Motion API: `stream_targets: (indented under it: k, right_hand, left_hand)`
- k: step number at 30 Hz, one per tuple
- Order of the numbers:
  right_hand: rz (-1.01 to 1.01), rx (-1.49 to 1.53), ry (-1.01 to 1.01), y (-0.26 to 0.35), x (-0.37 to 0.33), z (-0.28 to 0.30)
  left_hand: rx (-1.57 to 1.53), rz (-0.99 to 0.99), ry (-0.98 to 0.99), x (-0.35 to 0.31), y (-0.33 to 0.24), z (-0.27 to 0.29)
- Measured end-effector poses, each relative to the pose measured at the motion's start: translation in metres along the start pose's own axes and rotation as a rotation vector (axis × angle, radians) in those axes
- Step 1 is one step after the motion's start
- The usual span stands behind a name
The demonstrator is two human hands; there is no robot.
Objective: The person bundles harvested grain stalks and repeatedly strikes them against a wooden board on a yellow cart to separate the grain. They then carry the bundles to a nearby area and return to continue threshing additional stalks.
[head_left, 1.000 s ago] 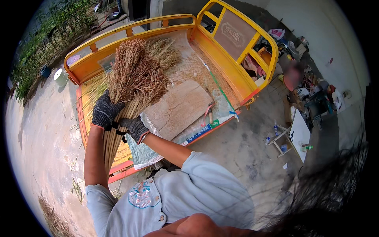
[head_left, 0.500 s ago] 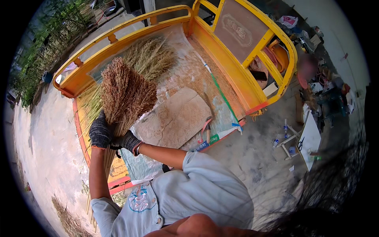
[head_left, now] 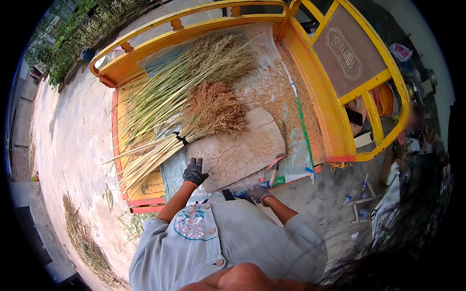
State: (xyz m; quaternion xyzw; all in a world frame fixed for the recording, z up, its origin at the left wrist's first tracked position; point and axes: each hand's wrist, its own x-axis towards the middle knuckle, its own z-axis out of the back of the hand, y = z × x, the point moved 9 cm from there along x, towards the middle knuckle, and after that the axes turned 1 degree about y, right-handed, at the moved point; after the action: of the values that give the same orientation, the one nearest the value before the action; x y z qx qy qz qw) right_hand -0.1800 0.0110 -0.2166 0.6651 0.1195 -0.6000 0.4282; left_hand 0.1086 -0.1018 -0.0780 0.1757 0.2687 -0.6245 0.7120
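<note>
A bundle of stalks with reddish-brown seed heads (head_left: 216, 107) lies on the cart bed, tied round with a black strap (head_left: 180, 138). Its pale cut stalks (head_left: 150, 157) point toward the lower left, and its heads rest over the edge of a flat tan slab (head_left: 238, 153). My left hand (head_left: 195, 172), in a dark knit glove, is spread open at the slab's near left edge, holding nothing. My gloved right hand (head_left: 260, 193) is low by the bed's front edge, close to my shirt; its fingers are blurred. A hand tool with a red and wooden handle (head_left: 274, 169) lies beside the slab.
Behind the bundle lies a larger heap of green stalks with pale heads (head_left: 204, 63). Yellow rails (head_left: 189, 22) and a panelled yellow frame (head_left: 349, 58) bound the cart bed. Loose grain (head_left: 301, 97) covers the plastic sheet. A small stand with bottles (head_left: 361, 199) is at right.
The reddish-brown bundle, held upright in both hands before, now lies on the slab and bed. My hands have let go and drawn back, the right one moving to the right.
</note>
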Motion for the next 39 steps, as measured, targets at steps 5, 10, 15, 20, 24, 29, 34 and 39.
stream_targets:
  k: [5,10,15,20,24,29,34,39]
  right_hand:
    - [-0.409,0.068,-0.416,-0.236,-0.063,0.021]
    - [-0.41,-0.323,-0.474,-0.303,-0.035,-0.037]
    - [-0.409,-0.054,-0.603,-0.246,-0.084,-0.004]
    - [-0.388,0.027,-0.744,-0.191,-0.163,0.054]
    - [-0.402,0.036,-0.807,-0.179,-0.203,0.073]
    - [-0.395,0.031,-0.821,-0.178,-0.205,0.075]
    - [-0.395,0.03,-0.83,-0.179,-0.21,0.076]
    - [-0.367,0.01,-0.825,-0.168,-0.21,0.085]
  left_hand:
    - [-0.118,0.123,0.038,-0.011,0.077,-0.064]
    - [-0.175,0.086,-0.458,0.021,0.13,-0.029]
    - [-0.148,0.152,-0.476,0.061,0.155,0.01]
    - [-0.107,0.159,-0.454,0.085,0.143,0.015]
    - [-0.251,0.317,-0.417,0.073,0.137,0.027]
    - [-0.061,0.187,-0.467,0.089,0.146,0.011]
    - [-0.102,0.197,-0.461,0.082,0.143,-0.007]
    - [-0.235,0.241,-0.578,0.09,0.172,-0.032]
